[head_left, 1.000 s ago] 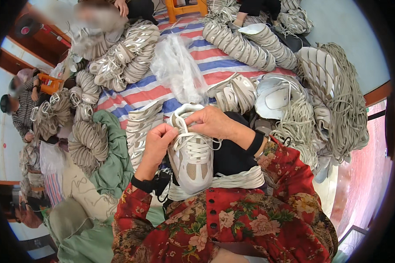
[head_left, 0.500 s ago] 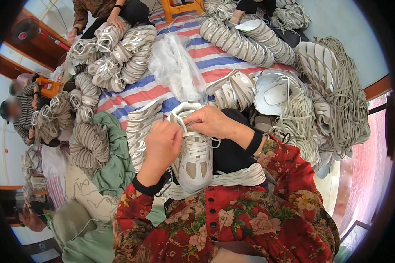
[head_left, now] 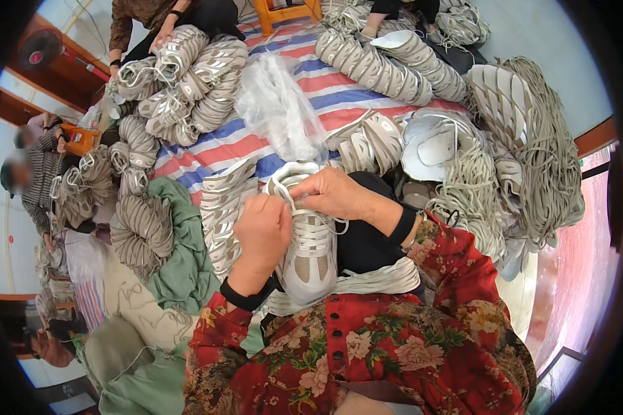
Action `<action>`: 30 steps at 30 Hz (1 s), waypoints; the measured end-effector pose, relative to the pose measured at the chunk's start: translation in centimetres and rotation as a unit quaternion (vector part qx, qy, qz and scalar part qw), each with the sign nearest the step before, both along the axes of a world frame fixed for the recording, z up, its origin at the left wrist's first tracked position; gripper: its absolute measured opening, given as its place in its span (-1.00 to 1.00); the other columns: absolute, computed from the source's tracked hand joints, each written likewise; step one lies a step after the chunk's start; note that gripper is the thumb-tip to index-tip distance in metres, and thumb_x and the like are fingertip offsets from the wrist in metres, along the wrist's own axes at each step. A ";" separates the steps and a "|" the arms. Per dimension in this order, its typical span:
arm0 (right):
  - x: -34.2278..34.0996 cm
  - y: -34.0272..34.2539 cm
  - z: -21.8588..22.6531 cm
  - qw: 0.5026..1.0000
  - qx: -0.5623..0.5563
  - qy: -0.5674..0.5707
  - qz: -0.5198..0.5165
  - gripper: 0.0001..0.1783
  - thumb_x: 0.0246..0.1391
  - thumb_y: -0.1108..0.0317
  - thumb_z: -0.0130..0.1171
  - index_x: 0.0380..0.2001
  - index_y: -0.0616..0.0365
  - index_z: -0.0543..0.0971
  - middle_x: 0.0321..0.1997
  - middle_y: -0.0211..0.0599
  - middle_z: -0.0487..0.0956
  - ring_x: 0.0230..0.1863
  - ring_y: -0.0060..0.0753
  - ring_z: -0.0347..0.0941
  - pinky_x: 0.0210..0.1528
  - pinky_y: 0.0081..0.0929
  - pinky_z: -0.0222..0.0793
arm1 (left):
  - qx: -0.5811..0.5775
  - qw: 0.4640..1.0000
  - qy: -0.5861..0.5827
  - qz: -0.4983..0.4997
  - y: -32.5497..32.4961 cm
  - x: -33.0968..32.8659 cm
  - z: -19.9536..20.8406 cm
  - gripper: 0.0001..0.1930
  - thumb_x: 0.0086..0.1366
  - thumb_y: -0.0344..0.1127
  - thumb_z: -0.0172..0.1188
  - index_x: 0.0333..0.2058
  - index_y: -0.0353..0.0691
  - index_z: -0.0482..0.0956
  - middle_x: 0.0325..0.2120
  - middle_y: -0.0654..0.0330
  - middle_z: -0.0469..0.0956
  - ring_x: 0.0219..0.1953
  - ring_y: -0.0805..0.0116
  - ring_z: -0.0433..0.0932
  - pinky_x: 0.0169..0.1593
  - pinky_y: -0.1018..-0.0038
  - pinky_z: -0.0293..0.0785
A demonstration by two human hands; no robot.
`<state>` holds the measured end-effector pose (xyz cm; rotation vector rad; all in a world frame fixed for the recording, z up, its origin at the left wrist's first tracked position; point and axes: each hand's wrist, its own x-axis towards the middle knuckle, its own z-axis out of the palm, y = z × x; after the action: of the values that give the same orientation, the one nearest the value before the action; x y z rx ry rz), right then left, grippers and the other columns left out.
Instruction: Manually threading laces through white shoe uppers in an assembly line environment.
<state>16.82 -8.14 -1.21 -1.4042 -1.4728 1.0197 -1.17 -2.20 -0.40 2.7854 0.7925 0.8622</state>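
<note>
A grey and white shoe upper (head_left: 310, 266) with a mesh toe lies in front of me, toe toward my body. A white shoelace (head_left: 313, 232) criss-crosses its front. My left hand (head_left: 263, 227) is closed in a pinch at the left side of the collar; what its fingertips hold is hidden. From the right, my right hand (head_left: 333, 196) reaches over the top eyelets, thumb and forefinger pinching the shoelace by the tongue. The fingertips of both hands nearly meet there. A loose lace end shows under my right hand.
Nested shoe uppers (head_left: 227, 214) lie just left of my hands. Bundled laces (head_left: 533, 159) and more uppers heap up at the right. A clear plastic bag (head_left: 277, 104) rests on the striped sheet (head_left: 232, 144). Green cloth (head_left: 180, 242) lies at the left; co-workers sit beyond.
My left hand and forearm have shifted slightly right, closer to the lace. My right hand and the shoe upper have barely moved. A co-worker's hands at the far left have moved over their bundle.
</note>
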 end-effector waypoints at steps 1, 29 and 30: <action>0.0 0.0 0.0 1.000 0.017 0.005 -0.004 -0.68 -0.12 0.39 0.14 -0.22 -0.05 0.65 -0.43 -0.21 0.62 -0.41 -0.34 0.53 -0.26 -0.46 0.40 | -0.002 1.000 0.000 -0.001 0.0 0.1 0.2 -0.92 0.14 -0.38 0.21 -0.43 -0.24 0.53 -0.59 0.21 0.47 -0.55 0.39 0.42 -0.42 0.50 0.34; 5.2 -6.6 -1.0 0.951 0.014 -0.138 -0.275 -0.74 0.04 0.21 0.14 -0.46 0.23 0.56 -0.58 -0.16 0.56 -0.53 -0.16 0.51 -0.41 -0.30 0.40 | -0.641 0.763 -0.083 -0.032 2.7 -2.8 -1.3 -0.72 0.25 -0.27 0.09 -0.62 -0.26 0.44 -0.49 0.35 0.32 -0.41 0.58 0.29 -0.27 0.62 0.16; 3.7 -6.8 0.4 0.964 -0.061 -0.057 -0.252 -0.74 0.07 0.23 0.11 -0.45 0.25 0.55 -0.62 -0.19 0.54 -0.62 -0.27 0.47 -0.50 -0.35 0.38 | -0.674 0.728 -0.126 -0.027 2.5 -3.4 -1.6 -0.76 0.21 -0.34 0.08 -0.63 -0.25 0.42 -0.47 0.36 0.33 -0.37 0.57 0.29 -0.22 0.62 0.15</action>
<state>20.50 -14.95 -0.77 -1.8307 -1.0551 0.7204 -4.57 0.29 -1.96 1.3350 0.7788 0.3230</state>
